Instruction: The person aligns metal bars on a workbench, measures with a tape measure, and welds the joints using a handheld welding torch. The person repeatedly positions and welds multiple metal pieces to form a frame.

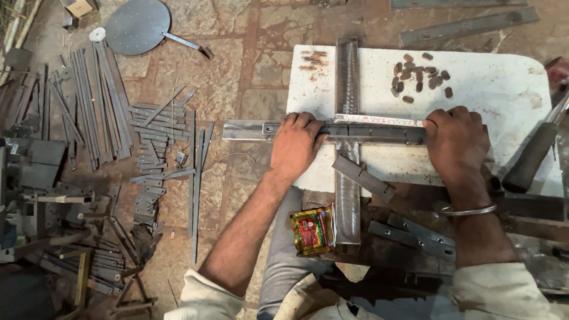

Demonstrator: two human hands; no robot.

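My left hand [294, 144] presses down on a long horizontal steel channel [249, 130] that lies across a white slab [498, 95]. My right hand [455, 144] grips the same channel near its right end, a metal bangle on that wrist. A steel ruler [379, 120] rests along the channel's top edge between the two hands. Under the channel a second steel bar [347, 71] runs away from me, forming a cross. A short drilled strip [363, 176] lies tilted just below the crossing.
Small dark oval metal pieces [418, 76] are scattered on the slab's far side. A hammer handle [533, 159] lies at the right. Flat strips [155, 127] and bars [95, 101] cover the stone floor at left. A round metal disc [136, 26] is far left. A red and yellow packet [312, 230] rests on my knee.
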